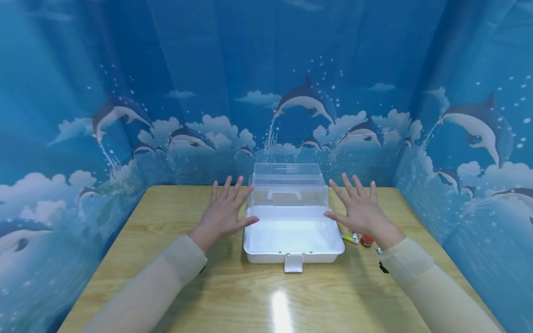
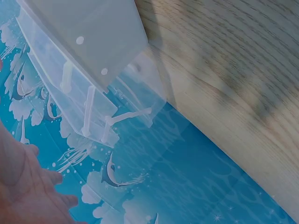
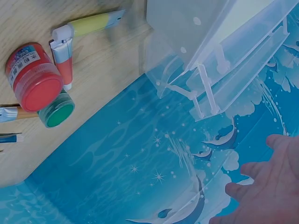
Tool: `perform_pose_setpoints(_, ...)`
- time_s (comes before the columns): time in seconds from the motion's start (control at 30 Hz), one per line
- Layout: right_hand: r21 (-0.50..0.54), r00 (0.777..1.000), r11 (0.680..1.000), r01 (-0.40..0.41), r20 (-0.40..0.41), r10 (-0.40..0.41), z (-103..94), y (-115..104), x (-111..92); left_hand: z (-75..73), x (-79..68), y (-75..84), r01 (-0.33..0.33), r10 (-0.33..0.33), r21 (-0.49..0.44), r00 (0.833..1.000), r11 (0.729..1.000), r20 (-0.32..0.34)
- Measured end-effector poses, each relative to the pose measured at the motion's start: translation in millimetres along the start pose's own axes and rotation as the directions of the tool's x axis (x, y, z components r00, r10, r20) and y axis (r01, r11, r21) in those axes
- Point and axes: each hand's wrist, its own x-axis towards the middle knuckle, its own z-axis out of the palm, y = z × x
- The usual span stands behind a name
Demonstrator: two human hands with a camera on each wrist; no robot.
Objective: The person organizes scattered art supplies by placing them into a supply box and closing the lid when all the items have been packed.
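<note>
A white plastic storage box (image 1: 294, 231) stands on the table with its clear lid (image 1: 288, 172) raised and tipped back; the inside of its base looks bare white. My left hand (image 1: 225, 212) is held up at the box's left side, fingers spread and straight. On the other side my right hand (image 1: 360, 212) is raised the same way, palm forward, thumb near the box's right rim. Neither hand holds anything. In the wrist views the left palm (image 2: 28, 186) and right palm (image 3: 268, 186) show at the lower corners, apart from the box.
Right of the box lie paint supplies: a red paint jar (image 3: 35, 79), a green paint jar (image 3: 57, 111), a yellow tube (image 3: 91, 25), a red tube (image 3: 63, 63) and brushes (image 3: 11, 137). A blue dolphin-print curtain (image 1: 266, 69) surrounds the wooden table (image 1: 175, 222).
</note>
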Motion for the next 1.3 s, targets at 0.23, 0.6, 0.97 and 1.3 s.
perform_pose_setpoints(0.23, 0.002, 1.000, 1.000, 0.003, -0.003, -0.003, -0.2, -1, -2, 3.0, -0.4, -0.3, 0.013, -0.012, -0.037, 1.000, 0.999, 0.011)
perform_pose_setpoints(0.6, 0.028, 1.000, 1.000, 0.009, 0.004, -0.009, 4.5, -3, -3, 9.1, 0.1, -0.3, 0.007, -0.006, -0.028, 1.000, 1.000, 0.019)
perform_pose_setpoints(0.97, 0.030, 1.000, 0.999, 0.009, 0.001, -0.009, 8.6, -1, -7, 13.6, -1.9, 2.8, 0.023, -0.022, -0.023, 0.999, 0.999, 0.034)
perform_pose_setpoints(1.3, 0.043, 1.000, 0.999, 0.017, -0.001, -0.017, 14.3, -1, -10, 20.3, -5.8, 0.7, 0.020, -0.018, -0.041, 0.999, 0.999, 0.039)
